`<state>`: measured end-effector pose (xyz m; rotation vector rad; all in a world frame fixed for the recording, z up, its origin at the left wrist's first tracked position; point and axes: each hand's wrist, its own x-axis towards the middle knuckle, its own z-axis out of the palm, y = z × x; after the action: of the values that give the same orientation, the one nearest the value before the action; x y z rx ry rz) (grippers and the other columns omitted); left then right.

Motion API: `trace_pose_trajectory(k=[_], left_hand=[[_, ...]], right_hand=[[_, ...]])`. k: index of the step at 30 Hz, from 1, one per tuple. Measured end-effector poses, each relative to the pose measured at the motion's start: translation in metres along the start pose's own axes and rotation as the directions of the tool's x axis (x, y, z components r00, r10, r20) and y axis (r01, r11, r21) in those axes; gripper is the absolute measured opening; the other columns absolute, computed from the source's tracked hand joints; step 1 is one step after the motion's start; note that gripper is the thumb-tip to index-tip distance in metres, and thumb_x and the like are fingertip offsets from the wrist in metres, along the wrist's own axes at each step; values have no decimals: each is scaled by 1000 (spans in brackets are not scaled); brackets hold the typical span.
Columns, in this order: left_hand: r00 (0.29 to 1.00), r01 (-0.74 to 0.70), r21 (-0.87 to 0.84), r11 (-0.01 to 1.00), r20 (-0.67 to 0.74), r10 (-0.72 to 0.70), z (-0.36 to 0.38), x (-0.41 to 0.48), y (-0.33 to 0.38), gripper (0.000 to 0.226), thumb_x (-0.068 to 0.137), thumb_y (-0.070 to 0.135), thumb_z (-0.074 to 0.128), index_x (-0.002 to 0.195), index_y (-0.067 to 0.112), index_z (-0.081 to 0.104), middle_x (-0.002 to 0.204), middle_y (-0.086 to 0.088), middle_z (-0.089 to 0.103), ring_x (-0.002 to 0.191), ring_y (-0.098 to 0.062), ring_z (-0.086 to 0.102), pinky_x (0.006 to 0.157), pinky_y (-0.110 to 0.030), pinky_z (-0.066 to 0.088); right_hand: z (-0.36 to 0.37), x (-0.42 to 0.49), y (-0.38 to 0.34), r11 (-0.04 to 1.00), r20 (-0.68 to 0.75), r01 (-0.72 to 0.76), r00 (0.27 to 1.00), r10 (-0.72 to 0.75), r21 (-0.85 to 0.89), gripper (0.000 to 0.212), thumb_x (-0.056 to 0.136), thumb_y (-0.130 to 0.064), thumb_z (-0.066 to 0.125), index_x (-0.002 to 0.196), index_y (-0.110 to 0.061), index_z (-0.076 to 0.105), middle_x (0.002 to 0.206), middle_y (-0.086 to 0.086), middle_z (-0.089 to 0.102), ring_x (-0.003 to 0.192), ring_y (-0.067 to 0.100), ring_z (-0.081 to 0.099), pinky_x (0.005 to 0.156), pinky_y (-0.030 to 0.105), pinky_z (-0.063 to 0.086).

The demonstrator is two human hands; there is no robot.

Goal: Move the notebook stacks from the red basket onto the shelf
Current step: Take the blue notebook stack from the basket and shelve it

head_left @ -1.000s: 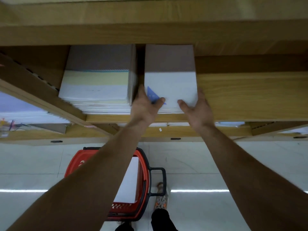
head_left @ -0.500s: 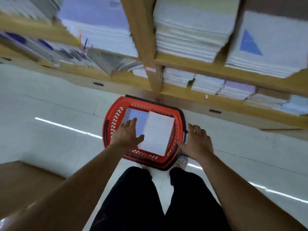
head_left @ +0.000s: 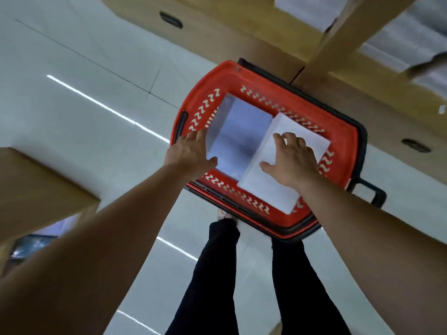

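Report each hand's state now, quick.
Left hand: open, at the bluish rectangular notebook stack.
Right hand: open, fingers spread over the white rectangular notebook stack.

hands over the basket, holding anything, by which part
Nothing is gripped: the right hand rests spread on top of the white notebook stack, the left hand is open at the left edge of the bluish stack.

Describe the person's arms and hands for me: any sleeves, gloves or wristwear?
The left forearm and right forearm are bare to the frame edge; no sleeve shows. The left hand and right hand wear no gloves, and neither wrist shows a watch or band. Black trousers show below.
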<state>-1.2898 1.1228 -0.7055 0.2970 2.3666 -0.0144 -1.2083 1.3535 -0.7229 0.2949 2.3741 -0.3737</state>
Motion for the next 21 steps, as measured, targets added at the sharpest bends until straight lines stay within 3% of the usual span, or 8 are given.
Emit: trace_pose_trajectory(k=[6,9,13,16,21], left_hand=[[999,18,-145,989,-27,-22,57,86,-4,87,87,51,69,153,19,22,149,-9,47,127,-35,54,98,-51,51],[996,61,-302,951,-41,-77,85,125,-2,91,84,50,73,153,20,21,146,-9,48,125,-33,57,100,-47,51],[990,93,-453,887,-54,-132,122,164,-11,102,67,72,68,148,25,30,137,-1,57,120,-26,61,99,-47,53],[991,84,-523,848,-46,-127,133,177,-11,96,76,65,73,149,20,30,141,-2,53,124,-23,56,101,-44,52],[990,99,-694,713,0,-138,145,187,-19,89,73,57,82,144,22,41,130,5,57,110,-11,55,79,-22,52]], right_hand=[[57,81,7,998,-192,-57,980,57,5,91,89,-57,61,157,-11,20,161,15,22,144,33,26,110,45,34],[96,101,12,996,-379,-82,922,82,18,90,89,-56,56,157,-9,22,159,17,25,141,34,31,110,44,34],[133,112,14,994,-522,-108,846,107,29,88,89,-58,42,159,-12,16,163,15,19,148,33,23,118,46,21],[143,117,16,991,-587,-130,801,119,23,85,91,-57,42,159,-13,19,163,14,22,148,32,25,118,45,20],[146,119,16,991,-631,-137,768,112,10,82,92,-56,43,158,-11,24,162,14,26,146,33,29,117,45,22]])
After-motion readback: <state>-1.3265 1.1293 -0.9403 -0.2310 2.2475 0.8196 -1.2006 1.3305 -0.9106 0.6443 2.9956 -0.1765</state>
